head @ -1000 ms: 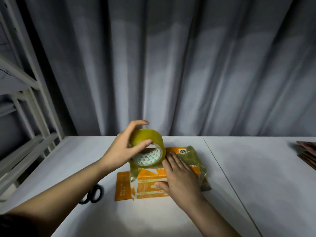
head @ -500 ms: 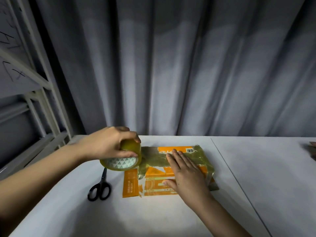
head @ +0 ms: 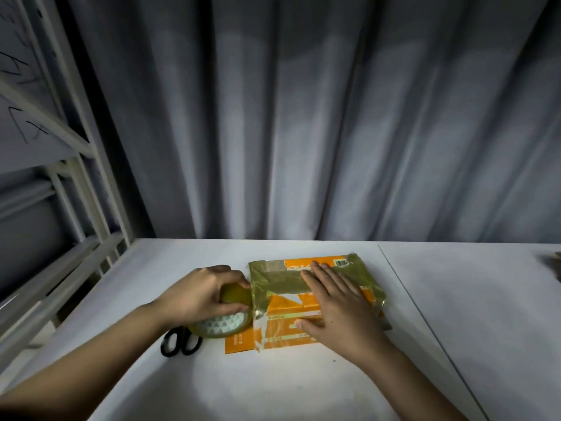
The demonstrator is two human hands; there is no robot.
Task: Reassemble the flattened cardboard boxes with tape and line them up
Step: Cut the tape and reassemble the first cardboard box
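Observation:
An orange cardboard box [head: 285, 331], covered with strips of yellowish tape, lies on the white table [head: 273, 384] near the middle. My right hand [head: 337, 302] presses flat on top of it with straight fingers. My left hand [head: 203, 294] grips a roll of yellowish tape [head: 223, 325] from above, at the box's left edge, low by the table. A band of tape runs from the roll across the box top under my right fingers.
Black scissors [head: 180, 343] lie on the table just left of the box, partly under the roll. A white metal rack [head: 60, 208] stands at the left. A grey curtain hangs behind. Something dark [head: 555, 265] lies at the table's right edge.
My left hand has carried the tape roll from above the box down over its left edge, drawing tape across the top. My right hand has stayed pressed on the box.

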